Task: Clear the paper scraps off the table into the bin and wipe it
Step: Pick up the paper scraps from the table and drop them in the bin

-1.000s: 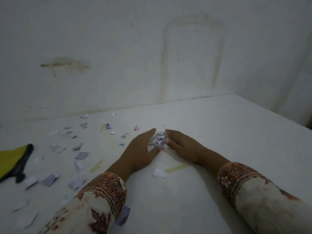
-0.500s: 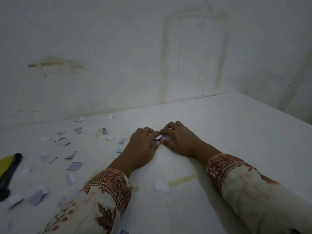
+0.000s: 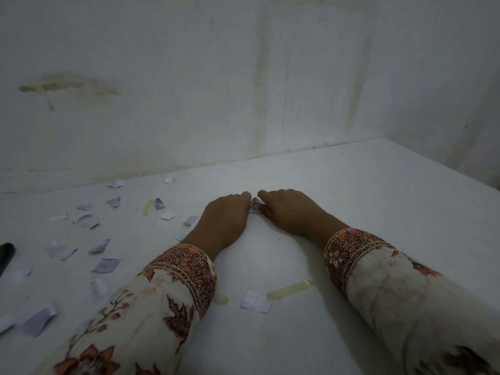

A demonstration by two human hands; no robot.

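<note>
Both hands were cupped knuckle to knuckle, left hand (image 3: 226, 220) and right hand (image 3: 290, 213) curled tight around a small clump of scraps (image 3: 255, 205) pinched between the fingertips, likely so nothing slipped out on the lift. Plenty of loose scraps (image 3: 106, 265) lay scattered left across the table (image 3: 378, 190), one more (image 3: 255, 301) near the sleeves. No bin in view.

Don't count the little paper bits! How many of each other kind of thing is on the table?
Hands: 2 (left hand and right hand, pinching a bunch of white paper scraps)
Pale yellow tape-like strips: 3
Black object at the left edge: 1
Total: 6
</note>
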